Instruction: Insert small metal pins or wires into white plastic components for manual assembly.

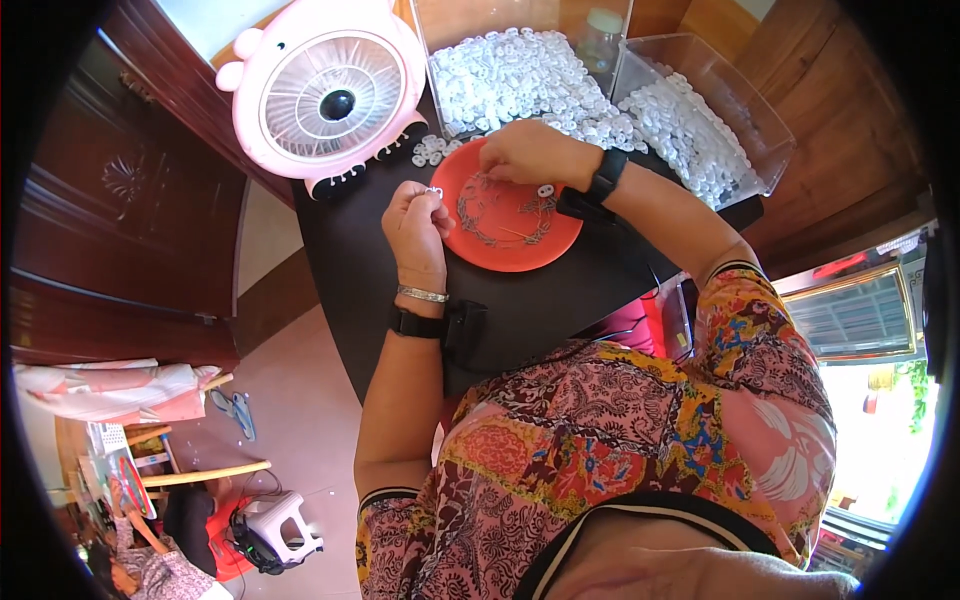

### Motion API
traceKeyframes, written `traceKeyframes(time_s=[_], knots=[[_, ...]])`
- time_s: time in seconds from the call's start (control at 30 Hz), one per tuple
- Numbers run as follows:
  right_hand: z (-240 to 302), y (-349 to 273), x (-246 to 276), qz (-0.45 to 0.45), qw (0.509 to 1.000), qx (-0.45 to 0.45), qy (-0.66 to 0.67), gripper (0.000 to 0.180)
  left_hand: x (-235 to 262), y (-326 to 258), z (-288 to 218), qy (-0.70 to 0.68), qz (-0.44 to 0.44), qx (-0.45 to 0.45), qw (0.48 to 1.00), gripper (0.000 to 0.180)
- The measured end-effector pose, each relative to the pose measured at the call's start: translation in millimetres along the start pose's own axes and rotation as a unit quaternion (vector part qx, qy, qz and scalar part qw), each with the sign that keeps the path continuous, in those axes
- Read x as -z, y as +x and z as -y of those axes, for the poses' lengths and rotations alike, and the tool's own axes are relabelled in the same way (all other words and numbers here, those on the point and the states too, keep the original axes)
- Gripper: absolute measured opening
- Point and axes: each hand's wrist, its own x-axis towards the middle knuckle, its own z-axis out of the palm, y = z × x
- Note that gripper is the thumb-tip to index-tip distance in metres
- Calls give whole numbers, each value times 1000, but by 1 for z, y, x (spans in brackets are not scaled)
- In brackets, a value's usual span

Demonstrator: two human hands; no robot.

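On the dark table, a red plate [505, 260] holds a scattered ring of small grey metal pieces [480, 236] and one small white plastic piece with two holes [545, 190]. My left hand [413, 228] is closed at the plate's left edge, pinching another white plastic piece [435, 192] between thumb and forefinger. Over the far side of the plate, my right hand [535, 155] reaches down with its fingertips together among the metal pieces. What those fingertips hold, if anything, is too small to make out.
Behind the plate stands a clear box [510, 85] of white pieces, some spilling out; another clear bin [690, 135] is at right. A pink fan [340, 110] stands at far left. Loose white pieces [432, 150] lie beside it. Another person [160, 560] sits lower left.
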Motion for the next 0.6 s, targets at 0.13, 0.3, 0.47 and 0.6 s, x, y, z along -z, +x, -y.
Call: traceKeyframes(time_s=[0.13,0.3,0.47,0.6], knots=[[13,3,-1,9,998,47,-31,16,2,2,2,7,6,-3,1000,8],[34,1,3,53,992,22,-108,17,-1,0,1,-20,-5,0,1000,10],[39,2,-9,55,991,34,-116,15,-2,0,0,-13,0,-3,1000,10],[38,-1,-16,62,989,34,-129,15,-2,-1,1,-12,3,-1,1000,11]])
